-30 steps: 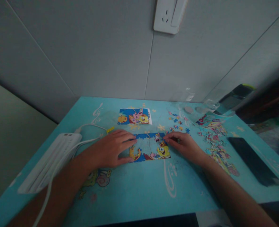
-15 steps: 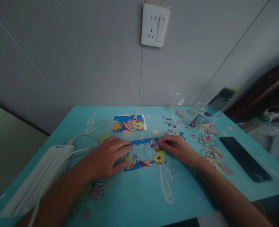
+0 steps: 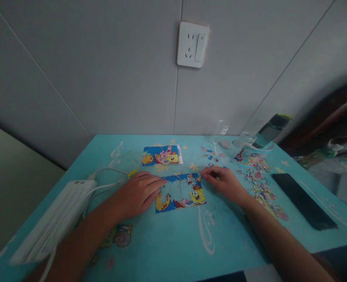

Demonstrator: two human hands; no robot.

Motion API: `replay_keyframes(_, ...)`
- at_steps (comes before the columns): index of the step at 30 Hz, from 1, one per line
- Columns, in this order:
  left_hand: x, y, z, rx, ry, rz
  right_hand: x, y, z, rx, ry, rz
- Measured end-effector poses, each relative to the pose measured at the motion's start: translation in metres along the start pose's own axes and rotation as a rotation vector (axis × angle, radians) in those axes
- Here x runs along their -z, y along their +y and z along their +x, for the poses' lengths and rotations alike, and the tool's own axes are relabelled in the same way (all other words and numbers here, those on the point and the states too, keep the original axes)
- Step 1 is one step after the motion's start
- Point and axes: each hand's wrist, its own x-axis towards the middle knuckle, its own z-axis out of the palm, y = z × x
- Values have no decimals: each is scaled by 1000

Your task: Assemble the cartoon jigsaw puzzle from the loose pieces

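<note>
A partly assembled jigsaw puzzle (image 3: 180, 204) lies on the table, its frame joined around a bare middle. It shows a yellow cartoon sponge at the right and blue along its edges. My left hand (image 3: 139, 194) rests flat at the puzzle's left side, fingers stretched out over its upper left edge. Just beside the upper right corner is my right hand (image 3: 223, 182), with fingers bent and drawn together; whether a small piece is between them I cannot make out. Behind the puzzle lies a reference picture card (image 3: 161, 155) with the same cartoon.
Loose puzzle pieces (image 3: 210, 153) lie beyond my right hand, and a larger pile (image 3: 260, 180) spreads further right. A black phone-like slab (image 3: 304, 200) lies at the right. A white power strip (image 3: 54, 221) with cables sits left. Clear plastic containers (image 3: 246, 138) stand near the wall.
My right hand has shifted slightly right, uncovering the puzzle's upper right corner. My left thumb has drawn in toward the fingers. The view has tilted up a little.
</note>
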Motion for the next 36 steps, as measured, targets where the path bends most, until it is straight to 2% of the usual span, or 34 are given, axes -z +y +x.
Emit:
replay_keyframes(7,-6,-7,-2,26,21,9,1,-1,-3,-22,-2,-44)
replay_keyframes(16,-1,0,4,54,-17,4,-2,1,0,33,-14,-134)
replay_keyframes(23,-1,2,4,55,-23,-1,-3,-2,0,45,-55,-115)
replay_keyframes(31,0,4,3,20,-15,38,-10,-18,-5,44,-158,-145)
replay_keyframes(36,2,5,4,32,5,29,-13,-17,-6,45,-159,-144)
